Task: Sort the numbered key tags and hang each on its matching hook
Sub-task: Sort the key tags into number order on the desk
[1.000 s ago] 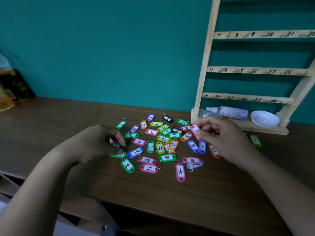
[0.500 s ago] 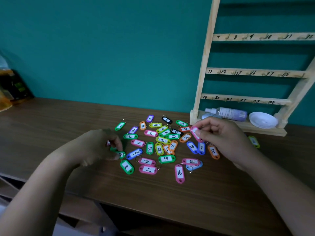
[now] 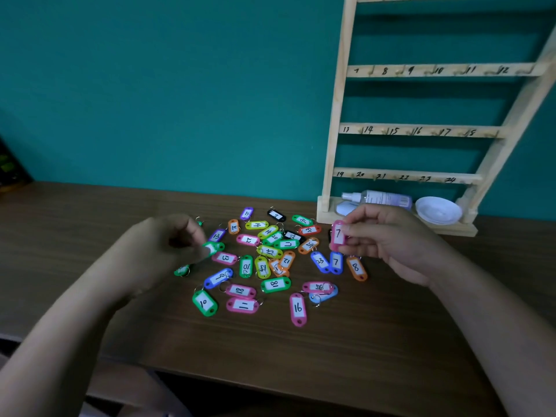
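Pinching the stiff, slick pink 7 tag point(image 3: 337, 234) by one side in my right hand point(image 3: 388, 237) just above the pile point(image 3: 275, 284) on the bench point(image 3: 391, 332), I judge it feather-light, best hung by its ring; my left hand point(image 3: 159, 251) curls at a green tag point(image 3: 214, 247), grip unclear.

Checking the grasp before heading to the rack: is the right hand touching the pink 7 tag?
Touching. The head view shows the right hand pinching the pink 7 tag between thumb and fingers, label facing the camera.
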`<state>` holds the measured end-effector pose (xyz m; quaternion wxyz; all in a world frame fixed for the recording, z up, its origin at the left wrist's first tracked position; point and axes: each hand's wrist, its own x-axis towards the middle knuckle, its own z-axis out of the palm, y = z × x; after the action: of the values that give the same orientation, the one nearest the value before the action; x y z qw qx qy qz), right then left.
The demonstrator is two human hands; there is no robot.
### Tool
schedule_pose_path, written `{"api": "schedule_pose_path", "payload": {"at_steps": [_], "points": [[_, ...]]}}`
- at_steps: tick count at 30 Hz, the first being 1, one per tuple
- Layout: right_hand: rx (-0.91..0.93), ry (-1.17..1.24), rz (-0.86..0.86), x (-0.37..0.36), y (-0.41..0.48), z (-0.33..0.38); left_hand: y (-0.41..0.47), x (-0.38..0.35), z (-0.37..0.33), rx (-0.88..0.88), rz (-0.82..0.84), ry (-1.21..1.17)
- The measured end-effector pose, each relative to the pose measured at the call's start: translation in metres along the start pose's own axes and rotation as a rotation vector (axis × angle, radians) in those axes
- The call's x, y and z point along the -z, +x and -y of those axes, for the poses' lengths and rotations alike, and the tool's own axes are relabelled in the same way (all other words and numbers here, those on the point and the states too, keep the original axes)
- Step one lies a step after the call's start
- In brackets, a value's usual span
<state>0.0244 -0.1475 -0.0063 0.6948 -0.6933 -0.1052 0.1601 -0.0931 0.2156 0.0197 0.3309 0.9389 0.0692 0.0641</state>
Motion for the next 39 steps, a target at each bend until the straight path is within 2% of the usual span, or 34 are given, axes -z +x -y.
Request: {"api": "schedule_pose_path", "payload": {"at_steps": [3,7,12,19,26,32,35,37,39], "points": [[-0.020,-0.075,0.008,0.002,0.000,0.001,-0.001,-0.014,-0.008,-0.076,-0.026,-0.144],[0.000,-0.247,-0.019,0.007,0.002,0.002,0.001,-0.035,-0.019,-0.098,0.026,-0.275],[-0.057,-0.472,-0.037,0.026,0.002,0.007,0.004,-0.060,-0.033,-0.133,0.050,-0.286],[-0.097,-0.590,-0.030,0.028,0.002,0.003,0.006,-0.084,-0.053,-0.148,0.043,-0.276],[0.007,-0.633,-0.069,0.005,0.002,-0.008,0.003,-0.095,-0.067,-0.134,0.048,-0.293],[0.071,-0.762,-0.124,-0.002,0.002,-0.008,0.003,-0.096,-0.070,-0.093,0.094,-0.329],[0.162,-0.781,-0.152,-0.002,0.000,-0.007,0.002,-0.098,-0.070,-0.078,0.097,-0.410],[0.242,-0.736,-0.091,-0.004,-0.001,-0.007,0.002,-0.098,-0.071,-0.070,0.092,-0.485],[0.267,-0.624,0.046,-0.010,-0.003,-0.008,0.002,-0.099,-0.072,-0.070,0.078,-0.551]]}}
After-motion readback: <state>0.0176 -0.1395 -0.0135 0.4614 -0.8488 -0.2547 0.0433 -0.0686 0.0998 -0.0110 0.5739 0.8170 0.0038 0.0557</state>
